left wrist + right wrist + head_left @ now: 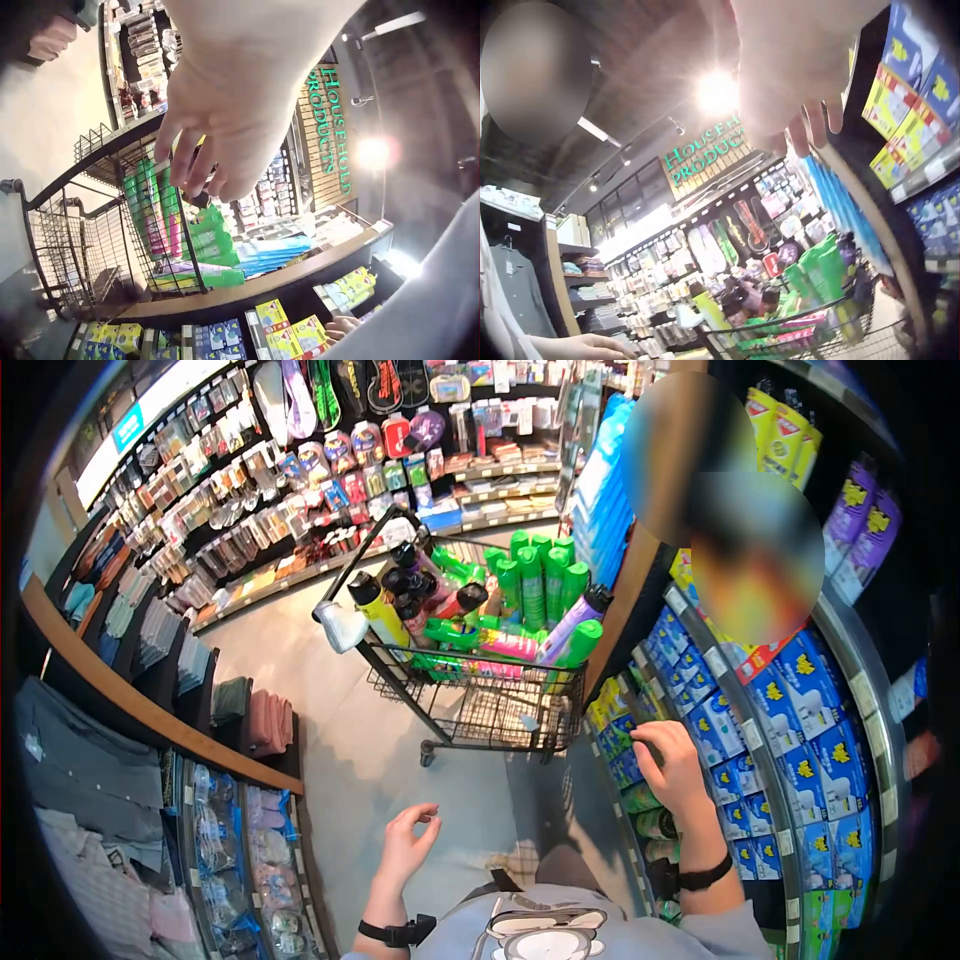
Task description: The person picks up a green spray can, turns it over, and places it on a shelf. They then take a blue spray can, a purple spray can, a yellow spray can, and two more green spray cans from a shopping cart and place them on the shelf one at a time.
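Note:
My left hand (408,842) is held out over the floor, fingers loosely bent with nothing in them. The right hand (672,765) hovers beside the shelf of blue boxes (725,725), its fingers also loosely bent and holding nothing. Ahead of both hands stands a black wire shopping cart (405,690). Its upper basket carries several green spray cans (530,588), a yellow can with a black cap (378,610) and a purple can (577,624). In the left wrist view, the left hand (232,124) overlaps the cart. The right hand (791,90) appears above the cart's load in the right wrist view.
Shelves with blue-and-yellow boxes (830,760) line the right side. Folded clothes (270,722) and bagged goods (215,840) fill the left racks. Behind the cart, a wall display holds small packaged items (210,490). Grey floor (370,760) lies between the cart and me.

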The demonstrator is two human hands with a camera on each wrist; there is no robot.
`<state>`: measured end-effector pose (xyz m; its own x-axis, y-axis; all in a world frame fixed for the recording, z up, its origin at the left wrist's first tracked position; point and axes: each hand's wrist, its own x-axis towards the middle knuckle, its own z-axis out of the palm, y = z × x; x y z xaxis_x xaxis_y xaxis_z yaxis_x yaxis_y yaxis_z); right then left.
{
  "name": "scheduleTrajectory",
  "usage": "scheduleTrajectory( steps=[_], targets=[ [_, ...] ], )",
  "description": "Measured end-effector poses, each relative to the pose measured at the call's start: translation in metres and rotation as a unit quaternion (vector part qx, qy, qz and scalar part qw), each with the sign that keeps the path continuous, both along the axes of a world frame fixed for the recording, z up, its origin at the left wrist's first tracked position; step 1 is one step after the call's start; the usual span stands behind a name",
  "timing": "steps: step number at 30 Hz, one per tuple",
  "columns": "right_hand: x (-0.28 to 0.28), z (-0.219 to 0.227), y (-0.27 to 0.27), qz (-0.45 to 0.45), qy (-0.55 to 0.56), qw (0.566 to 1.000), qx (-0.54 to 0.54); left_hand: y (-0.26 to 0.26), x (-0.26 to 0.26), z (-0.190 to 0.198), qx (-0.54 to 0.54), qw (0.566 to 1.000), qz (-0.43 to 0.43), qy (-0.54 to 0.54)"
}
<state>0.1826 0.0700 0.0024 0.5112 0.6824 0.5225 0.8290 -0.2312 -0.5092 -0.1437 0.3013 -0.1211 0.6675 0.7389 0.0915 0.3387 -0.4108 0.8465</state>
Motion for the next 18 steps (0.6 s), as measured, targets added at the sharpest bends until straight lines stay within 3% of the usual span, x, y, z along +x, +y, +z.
scheduleTrajectory(
  steps=[2, 10, 13, 18],
  targets=[
    [0.011, -0.013, 0.03, 0.058, 0.013, 0.998, -0.028, 0.019, 0.005, -0.009, 0.004, 1.0, -0.004, 0.019],
    [0.083, -0.071, 0.153, 0.129, 0.091, 0.981, -0.109, 0.077, 0.07, -0.005, -0.033, 0.997, 0.01, 0.069],
    [0.11, -0.102, 0.215, 0.139, 0.089, 0.975, -0.147, 0.105, 0.093, 0.005, -0.023, 0.995, 0.02, 0.091],
    [0.131, -0.143, 0.321, 0.107, 0.099, 0.942, -0.304, 0.137, 0.121, 0.02, -0.035, 0.99, 0.072, 0.112]
  ],
)
